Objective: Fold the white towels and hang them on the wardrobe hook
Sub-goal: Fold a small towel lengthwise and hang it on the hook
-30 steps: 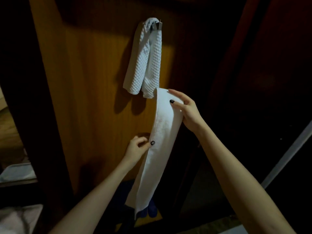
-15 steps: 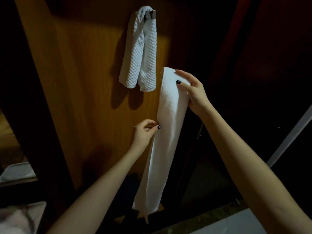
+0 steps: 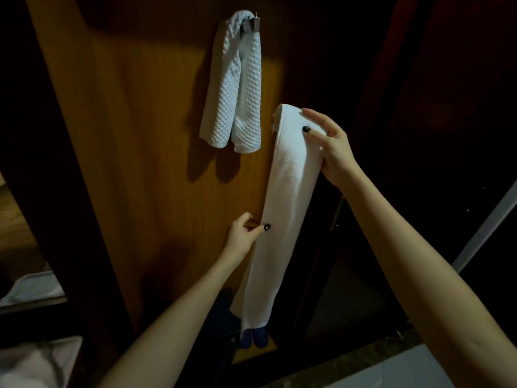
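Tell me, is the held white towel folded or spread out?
Folded: the smooth towel hangs as a narrow strip, layered edges showing at its top by the right hand.

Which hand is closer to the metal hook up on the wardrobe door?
The right hand: it holds the top of the smooth towel, below and right of the hook. The left hand pinches the towel much lower down.

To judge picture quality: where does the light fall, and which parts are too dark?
Head view: light falls on the wardrobe door around the waffle towel, which casts shadows left and below; the held towel is bright; the right side is nearly black.
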Motion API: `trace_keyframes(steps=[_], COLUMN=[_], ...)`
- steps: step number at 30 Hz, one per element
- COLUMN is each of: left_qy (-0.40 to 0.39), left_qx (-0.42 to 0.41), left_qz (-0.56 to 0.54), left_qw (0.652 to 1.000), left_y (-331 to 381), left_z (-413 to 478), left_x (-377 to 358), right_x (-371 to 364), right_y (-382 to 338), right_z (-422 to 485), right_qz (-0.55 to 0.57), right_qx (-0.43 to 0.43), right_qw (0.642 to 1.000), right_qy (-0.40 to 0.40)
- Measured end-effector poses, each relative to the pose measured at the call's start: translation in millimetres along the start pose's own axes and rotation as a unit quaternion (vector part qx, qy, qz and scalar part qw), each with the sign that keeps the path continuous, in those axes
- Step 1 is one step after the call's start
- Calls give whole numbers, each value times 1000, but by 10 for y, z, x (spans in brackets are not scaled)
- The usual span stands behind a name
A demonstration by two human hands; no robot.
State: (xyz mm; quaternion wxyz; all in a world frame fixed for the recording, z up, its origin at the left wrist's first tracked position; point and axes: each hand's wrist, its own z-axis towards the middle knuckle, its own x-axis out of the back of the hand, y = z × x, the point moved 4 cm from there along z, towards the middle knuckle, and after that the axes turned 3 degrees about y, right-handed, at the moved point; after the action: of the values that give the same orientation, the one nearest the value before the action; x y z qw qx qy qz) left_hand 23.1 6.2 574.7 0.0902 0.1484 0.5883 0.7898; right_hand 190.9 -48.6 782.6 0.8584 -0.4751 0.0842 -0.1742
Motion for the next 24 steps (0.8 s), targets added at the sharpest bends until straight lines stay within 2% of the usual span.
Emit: trace_keyframes(steps=[4,8,12,18,24], left_qy=[-53,-68,-66,-74,-152], left_qx=[55,63,45,107,108], left_qz=[49,76,66,-4,-8], left_qw=[996,993,995,991,982], left_y=[-203,-376,-465,-405,-246], left_z=[54,17,-48,-52,-2], left_x=[-53,-56,3,-18,-132], right_x=[-4,38,127,207,265], right_y=[1,50,71,-44,-193], right_z=[43,58,67,111,195], right_qz=[-5,-8,1,69,52], right_qx=[0,-6,-25,-58,-62], right_qw=[1000,1000,998,995,997], right_qy=[3,25,56,47,8])
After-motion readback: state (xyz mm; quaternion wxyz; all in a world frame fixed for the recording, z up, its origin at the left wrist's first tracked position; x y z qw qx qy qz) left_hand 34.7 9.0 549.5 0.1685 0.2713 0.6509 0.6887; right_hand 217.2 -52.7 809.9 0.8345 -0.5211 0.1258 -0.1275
